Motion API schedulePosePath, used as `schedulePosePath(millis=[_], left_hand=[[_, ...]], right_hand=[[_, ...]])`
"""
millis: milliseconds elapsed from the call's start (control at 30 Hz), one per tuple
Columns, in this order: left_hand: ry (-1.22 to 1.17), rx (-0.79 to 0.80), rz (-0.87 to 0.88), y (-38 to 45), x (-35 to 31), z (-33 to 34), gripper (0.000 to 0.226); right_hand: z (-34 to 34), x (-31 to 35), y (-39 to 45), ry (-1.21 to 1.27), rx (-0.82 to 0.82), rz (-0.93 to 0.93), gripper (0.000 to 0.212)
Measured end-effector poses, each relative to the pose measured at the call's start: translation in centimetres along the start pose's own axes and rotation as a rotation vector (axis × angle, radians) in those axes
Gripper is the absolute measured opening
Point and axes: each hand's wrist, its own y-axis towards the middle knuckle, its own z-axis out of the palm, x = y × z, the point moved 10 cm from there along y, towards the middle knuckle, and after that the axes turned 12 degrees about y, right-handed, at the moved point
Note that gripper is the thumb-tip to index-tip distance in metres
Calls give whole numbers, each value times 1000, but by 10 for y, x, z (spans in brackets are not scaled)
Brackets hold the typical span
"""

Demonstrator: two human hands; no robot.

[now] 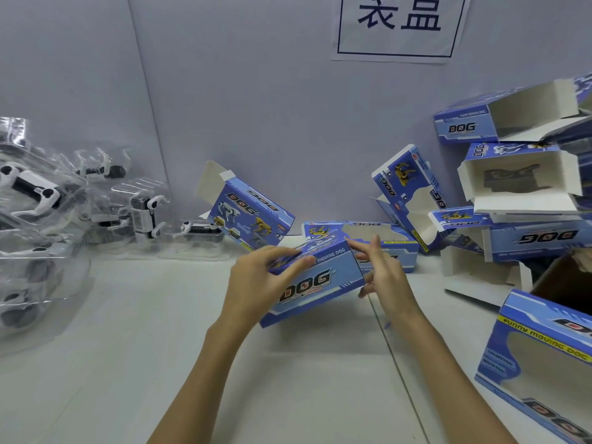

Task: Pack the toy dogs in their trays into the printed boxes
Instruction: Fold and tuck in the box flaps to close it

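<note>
Hands: left hand (256,280) gripping the printed box (315,283), right hand (381,274) loose-fingered at its end

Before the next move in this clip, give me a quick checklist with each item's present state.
1. Left hand grips the held box: ok.
2. Right hand at the box's right end, fingers straight: ok.
3. That end closed: cannot tell, the hand hides it.
4. Toy in its tray inside the held box: cannot tell.
5. More toy dogs in clear trays waiting at left: ok.
6. Empty open boxes stacked at right: ok.
</note>
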Motion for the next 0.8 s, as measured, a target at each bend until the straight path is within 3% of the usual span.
schedulePosePath(millis=[133,300,433,500,600,700,800], left_hand=[[-140,22,-122,4,22,-11,37],[-263,133,-235,8,41,-14,43],[-369,109,-255,9,43,-20,51],[-459,66,-389,8,60,-22,67],[-659,138,-576,3,81,-5,90],[-764,169,-469,4,70,8,80],[-663,184,-290,6,51,20,67]], right_hand=[[11,18,-8,-101,186,-124,30],[31,11,-19,-143,421,-79,68],[26,18,-13,-337,287,-248,75],[16,20,-9,-286,210,-267,70],[1,10,-4,-228,79,-172,63],[-3,-8,-3,-259,-10,-36,58],[-5,-19,-3,-198,-102,37,60]])
